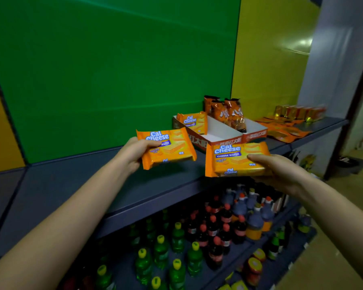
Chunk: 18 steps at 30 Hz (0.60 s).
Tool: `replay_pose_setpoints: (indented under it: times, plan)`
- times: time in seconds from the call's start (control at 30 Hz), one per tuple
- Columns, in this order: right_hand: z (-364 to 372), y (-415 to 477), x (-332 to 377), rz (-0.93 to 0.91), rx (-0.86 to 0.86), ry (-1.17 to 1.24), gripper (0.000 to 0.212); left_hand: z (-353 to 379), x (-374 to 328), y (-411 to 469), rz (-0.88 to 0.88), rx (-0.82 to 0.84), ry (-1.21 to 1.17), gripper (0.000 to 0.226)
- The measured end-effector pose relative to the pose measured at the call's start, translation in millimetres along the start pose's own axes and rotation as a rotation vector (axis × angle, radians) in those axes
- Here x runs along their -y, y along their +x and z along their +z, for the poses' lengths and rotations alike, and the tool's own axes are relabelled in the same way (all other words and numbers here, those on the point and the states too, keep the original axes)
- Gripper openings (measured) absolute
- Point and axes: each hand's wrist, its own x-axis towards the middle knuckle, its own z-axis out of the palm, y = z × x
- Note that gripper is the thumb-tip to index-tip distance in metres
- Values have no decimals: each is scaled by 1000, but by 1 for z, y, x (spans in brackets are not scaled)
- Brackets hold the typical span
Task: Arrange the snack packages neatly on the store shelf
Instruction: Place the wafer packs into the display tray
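My left hand (134,151) grips an orange Cal Cheese wafer pack (172,148) by its left edge, above the dark blue shelf (76,185). My right hand (281,172) grips a second Cal Cheese pack (233,161) from its right side, out over the shelf's front edge. A third Cal Cheese pack (194,122) stands upright in the left compartment of a white cardboard tray (218,132). Dark orange snack bags (228,114) stand in the tray's right compartment.
Flat orange packets (285,130) and a row of gold and red boxes (300,113) lie further right on the shelf. Green, red-capped and dark bottles (197,237) fill the lower shelf. A green back panel (113,70) rises behind.
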Motion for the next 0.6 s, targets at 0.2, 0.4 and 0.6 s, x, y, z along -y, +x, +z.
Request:
replay_pose_setpoints:
  times: [0.2, 0.4, 0.6]
  plan:
    - [-39, 47, 11, -37, -69, 41, 16, 55, 0, 54, 11, 1, 9, 6]
    - [-61, 113, 37, -103, -62, 31, 3, 94, -12, 120, 64, -21, 56, 6]
    - [-79, 188, 68, -142, -17, -12, 15, 122, -23, 191, 98, -51, 124, 19]
